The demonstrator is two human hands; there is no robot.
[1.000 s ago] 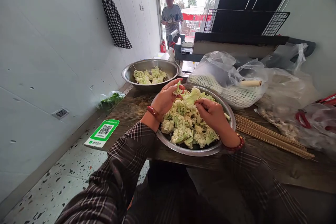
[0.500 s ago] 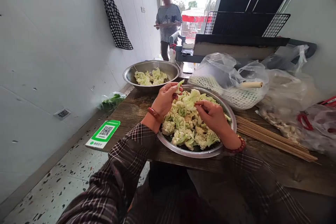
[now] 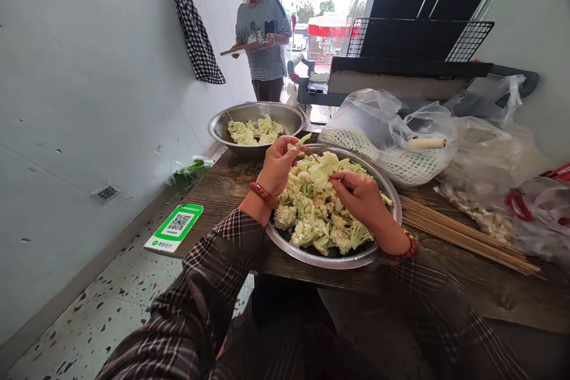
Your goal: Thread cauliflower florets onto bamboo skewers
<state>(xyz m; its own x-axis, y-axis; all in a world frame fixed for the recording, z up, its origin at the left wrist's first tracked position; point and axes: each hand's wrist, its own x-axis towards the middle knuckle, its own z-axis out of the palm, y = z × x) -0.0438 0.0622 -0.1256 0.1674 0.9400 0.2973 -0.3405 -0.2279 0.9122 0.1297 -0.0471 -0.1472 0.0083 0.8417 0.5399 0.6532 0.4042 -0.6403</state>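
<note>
My left hand [image 3: 276, 165] pinches a small cauliflower floret [image 3: 304, 139], its pale green stem poking up past the fingertips. A thin wooden skewer [image 3: 313, 155] shows between that floret and a larger, pale cauliflower floret [image 3: 324, 168]. The fingers of my right hand [image 3: 357, 191] are closed at the right edge of this larger floret; whether they also grip the skewer's end is hidden. Both hands are above a wide metal basin [image 3: 307, 256] heaped with cut cauliflower [image 3: 312, 228].
Behind, a second metal bowl [image 3: 218, 127] holds more cauliflower. Bamboo skewers [image 3: 463, 234] lie to the right on the wooden table [image 3: 214, 190], near plastic bags [image 3: 378, 124]. A QR-code card [image 3: 176, 228] is at the left corner. A person [image 3: 262, 41] stands beyond, holding a flat board.
My left hand has shifted slightly left with its floret, showing more of the skewer. My right hand has barely moved. The person at the back has come closer and to the left.
</note>
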